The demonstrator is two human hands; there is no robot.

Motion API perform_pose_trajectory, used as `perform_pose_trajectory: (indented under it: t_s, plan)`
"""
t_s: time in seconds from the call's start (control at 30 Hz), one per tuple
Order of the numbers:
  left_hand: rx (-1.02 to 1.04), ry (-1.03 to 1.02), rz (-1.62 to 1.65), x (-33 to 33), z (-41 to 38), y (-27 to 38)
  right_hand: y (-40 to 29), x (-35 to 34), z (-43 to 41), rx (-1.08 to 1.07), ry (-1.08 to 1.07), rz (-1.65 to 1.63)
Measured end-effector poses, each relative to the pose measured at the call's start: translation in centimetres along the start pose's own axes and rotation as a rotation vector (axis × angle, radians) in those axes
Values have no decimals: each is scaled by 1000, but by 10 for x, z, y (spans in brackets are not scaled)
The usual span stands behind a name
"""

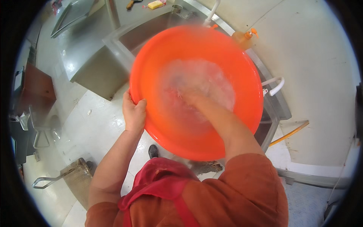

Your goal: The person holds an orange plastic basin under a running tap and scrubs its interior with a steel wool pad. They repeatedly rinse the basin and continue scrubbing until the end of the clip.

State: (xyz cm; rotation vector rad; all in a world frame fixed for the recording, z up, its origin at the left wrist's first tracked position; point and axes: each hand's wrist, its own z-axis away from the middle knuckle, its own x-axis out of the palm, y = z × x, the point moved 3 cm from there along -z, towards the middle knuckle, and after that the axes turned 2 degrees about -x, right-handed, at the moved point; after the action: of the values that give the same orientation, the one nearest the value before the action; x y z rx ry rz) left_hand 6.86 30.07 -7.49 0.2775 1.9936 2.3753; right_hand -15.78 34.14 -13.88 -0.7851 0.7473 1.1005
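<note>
A large orange plastic basin (244,82) is in front of me, over a stainless steel sink (116,39), and it hides much of the sink. My left hand (134,113) grips the basin's left rim, thumb on the inner side. Down in the middle of the basin is my right hand (187,92), blurred and partly hidden by cloudy, foamy water (218,82). Whether its fingers hold anything cannot be made out.
Along the sink's wall side are a white faucet (212,12), a second white faucet (276,85) and a pump bottle (244,39). A yellow sponge (155,4) lies at the far end. A yellow hose (289,133) sticks out at right. Wet tile floor (107,124) shows at left, with a long-handled dustpan-like object (75,178).
</note>
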Motion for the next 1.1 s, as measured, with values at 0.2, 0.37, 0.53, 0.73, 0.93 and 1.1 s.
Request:
perform_pose_trajectory:
  t_s: [0.2, 0.37, 0.53, 0.73, 0.93, 1.1]
  plan:
    - [2, -2, 56, 3, -1, -5, 98, 1, 49, 203, 76, -36]
    - [23, 2, 108, 8, -2, -17, 31, 40, 59, -37, 118, -150]
    - [-18, 21, -29, 6, 23, -17, 25, 33, 17, 43, -52, 85]
    - [-153, -249, -167, -5, -8, -5, 126, 75, 7, -62, -36, 211]
    - [-112, -308, -257, 36, -123, 39, 52, 17, 56, -325, 54, -50]
    - [-127, -244, -216, 42, -96, 15, 32, 6, 1, -142, 214, -386]
